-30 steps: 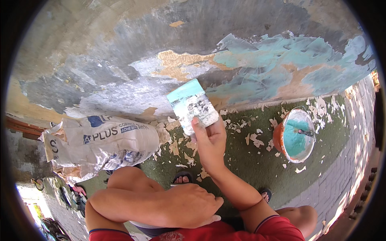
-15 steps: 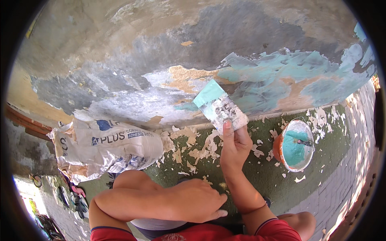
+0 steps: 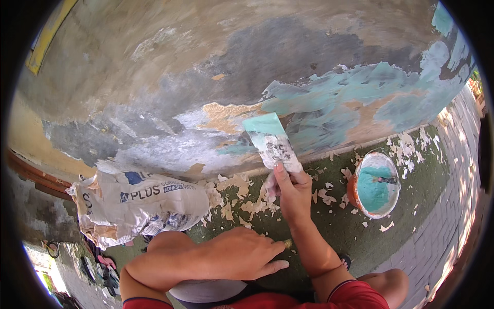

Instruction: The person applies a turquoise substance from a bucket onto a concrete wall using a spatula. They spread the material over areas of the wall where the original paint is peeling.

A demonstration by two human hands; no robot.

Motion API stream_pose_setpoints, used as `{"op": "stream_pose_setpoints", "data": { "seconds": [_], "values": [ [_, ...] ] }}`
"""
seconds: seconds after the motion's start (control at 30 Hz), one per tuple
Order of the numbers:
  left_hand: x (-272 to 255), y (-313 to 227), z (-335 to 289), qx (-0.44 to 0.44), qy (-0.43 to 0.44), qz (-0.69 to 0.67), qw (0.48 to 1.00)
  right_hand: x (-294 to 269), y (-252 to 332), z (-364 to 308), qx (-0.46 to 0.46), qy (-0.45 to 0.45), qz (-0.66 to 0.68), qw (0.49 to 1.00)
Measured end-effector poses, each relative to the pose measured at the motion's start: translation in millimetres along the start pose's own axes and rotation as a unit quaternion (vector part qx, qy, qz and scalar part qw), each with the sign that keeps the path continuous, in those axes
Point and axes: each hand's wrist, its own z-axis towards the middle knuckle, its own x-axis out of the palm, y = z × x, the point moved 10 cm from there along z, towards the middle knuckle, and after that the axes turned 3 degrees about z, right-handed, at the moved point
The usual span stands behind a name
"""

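Observation:
In my right hand (image 3: 294, 198) is a flat, wide putty scraper (image 3: 271, 147). My thumb presses on its white, stained lower part. Turquoise putty coats the scraper's far end, which is up close in front of the patchy wall (image 3: 329, 98); whether it touches is hard to tell. My left hand (image 3: 244, 252) hangs loosely over my knee, thumb apart from the half-bent fingers, with nothing seen in it. Right of the scraper, an orange bucket (image 3: 374, 185) with a white-smeared rim contains turquoise putty, and a tool handle (image 3: 388, 180) sticks out of it.
A torn, whitish paper sack (image 3: 149, 201) lies along the wall's foot at left. Peeled paint flakes (image 3: 257, 203) litter the dark green floor. Grey paving (image 3: 437, 226) runs along the right. Footwear and other items (image 3: 105, 268) lie at the far left.
My right hand and the scraper have moved slightly left and down in the view, and the scraper has turned more upright. More of my right fingers shows behind it. The view has shifted a little.

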Motion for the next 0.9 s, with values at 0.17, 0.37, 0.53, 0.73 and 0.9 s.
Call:
{"op": "stream_pose_setpoints", "data": {
  "seconds": [0.17, 0.37, 0.53, 0.73, 0.9],
  "values": [
    [5, -1, 2, 0.002, 0.026, -0.001, 1.000, -7, 3, -2, -0.051, -0.001, 0.044, 0.998],
    [4, -6, 2, 0.010, 0.036, -0.008, 0.999, -6, 26, -3, -0.174, 0.068, 0.001, 0.982],
    [6, -8, 1, 0.016, 0.029, -0.023, 0.999, 7, 41, -8, -0.156, 0.177, 0.033, 0.971],
    [6, -8, 1, 0.023, 0.008, -0.017, 1.000, -9, 46, 5, -0.172, 0.112, 0.014, 0.979],
    [7, -7, 0, 0.026, -0.012, -0.014, 0.999, -15, 31, 19, -0.186, 0.053, 0.069, 0.979]
  ]
}}
